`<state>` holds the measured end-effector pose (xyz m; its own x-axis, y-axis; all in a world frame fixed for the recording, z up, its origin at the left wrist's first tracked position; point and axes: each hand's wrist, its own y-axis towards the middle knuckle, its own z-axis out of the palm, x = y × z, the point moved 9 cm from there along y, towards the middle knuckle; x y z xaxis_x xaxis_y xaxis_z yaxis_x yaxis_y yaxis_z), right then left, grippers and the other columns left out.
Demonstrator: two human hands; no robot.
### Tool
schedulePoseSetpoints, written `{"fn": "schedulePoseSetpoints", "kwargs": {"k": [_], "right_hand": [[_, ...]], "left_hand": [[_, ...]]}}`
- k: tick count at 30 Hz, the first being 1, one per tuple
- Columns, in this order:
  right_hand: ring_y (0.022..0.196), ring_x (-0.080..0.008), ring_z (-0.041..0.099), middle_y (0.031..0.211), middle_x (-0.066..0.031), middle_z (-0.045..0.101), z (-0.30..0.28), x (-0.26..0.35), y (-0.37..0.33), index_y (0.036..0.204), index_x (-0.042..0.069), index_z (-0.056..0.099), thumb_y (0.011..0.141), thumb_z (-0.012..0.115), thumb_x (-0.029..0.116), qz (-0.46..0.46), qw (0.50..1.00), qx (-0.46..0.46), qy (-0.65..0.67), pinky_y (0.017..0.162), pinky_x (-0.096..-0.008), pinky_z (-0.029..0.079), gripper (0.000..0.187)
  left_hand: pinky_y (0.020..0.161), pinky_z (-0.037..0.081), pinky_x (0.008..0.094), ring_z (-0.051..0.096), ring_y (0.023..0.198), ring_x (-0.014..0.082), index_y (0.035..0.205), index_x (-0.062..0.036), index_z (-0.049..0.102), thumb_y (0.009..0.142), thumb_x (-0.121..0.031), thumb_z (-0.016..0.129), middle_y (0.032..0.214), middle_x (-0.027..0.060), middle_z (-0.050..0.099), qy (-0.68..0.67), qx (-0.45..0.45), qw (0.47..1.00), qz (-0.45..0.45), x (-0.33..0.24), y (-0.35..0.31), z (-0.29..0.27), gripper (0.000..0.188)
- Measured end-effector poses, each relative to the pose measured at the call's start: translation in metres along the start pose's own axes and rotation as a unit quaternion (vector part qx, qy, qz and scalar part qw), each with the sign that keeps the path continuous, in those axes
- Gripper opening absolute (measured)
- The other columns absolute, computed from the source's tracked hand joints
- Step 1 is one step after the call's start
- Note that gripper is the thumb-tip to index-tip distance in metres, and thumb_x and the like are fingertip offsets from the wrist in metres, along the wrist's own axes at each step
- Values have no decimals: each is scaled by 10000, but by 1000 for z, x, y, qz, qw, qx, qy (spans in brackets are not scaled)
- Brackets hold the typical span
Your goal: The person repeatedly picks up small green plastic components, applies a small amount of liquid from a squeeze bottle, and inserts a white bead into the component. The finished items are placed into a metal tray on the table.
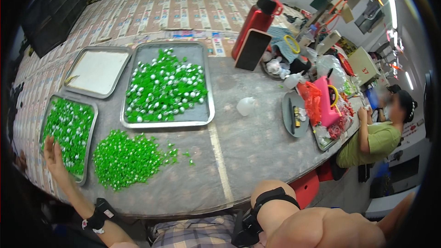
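My left hand [54, 157] is raised at the near edge of the left metal tray [94, 128], fingers stretched and slightly apart, with nothing in them. That tray holds small green pieces dotted with white [69, 133]. Close to the camera at the lower right, my right hand [324, 229] looms large; its fingers are hidden. Between the hands, a loose heap of tiny green pieces [128, 158] lies on the table [193, 179], with a few strays on its right. A bigger metal tray [212, 110] behind it contains green pieces with white balls [165, 87].
A white-bottomed tray [98, 71] sits at the back left. A phone [252, 49] leans against a red bottle [248, 27]. A small whitish translucent object [245, 105] lies mid-table. Rightward are a grey plate [290, 121], a pink basket [327, 101], and a person [374, 138] in green.
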<state>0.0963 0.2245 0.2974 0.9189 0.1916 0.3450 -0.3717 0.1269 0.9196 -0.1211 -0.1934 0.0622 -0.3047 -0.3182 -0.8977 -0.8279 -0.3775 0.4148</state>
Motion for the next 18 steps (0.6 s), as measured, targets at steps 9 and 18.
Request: {"fn": "schedulePoseSetpoints", "kwargs": {"k": [9,18], "right_hand": [[551,-112,373,676,-43,426,12,-13,-2,828,53,410,719,524,46,48,998,14,40,504,-212,321,158],[549,-92,356,687,-37,417,4,-24,-9,862,51,407,747,484,34,79,996,13,34,505,-198,310,140]], "left_hand": [[631,410,205,511,719,95,899,-31,559,726,9,538,807,30,550,-33,321,946,-38,-97,-112,161,179],[564,437,299,520,676,227,762,-67,564,671,-87,592,732,59,518,132,499,831,206,-123,-207,245,97]]}}
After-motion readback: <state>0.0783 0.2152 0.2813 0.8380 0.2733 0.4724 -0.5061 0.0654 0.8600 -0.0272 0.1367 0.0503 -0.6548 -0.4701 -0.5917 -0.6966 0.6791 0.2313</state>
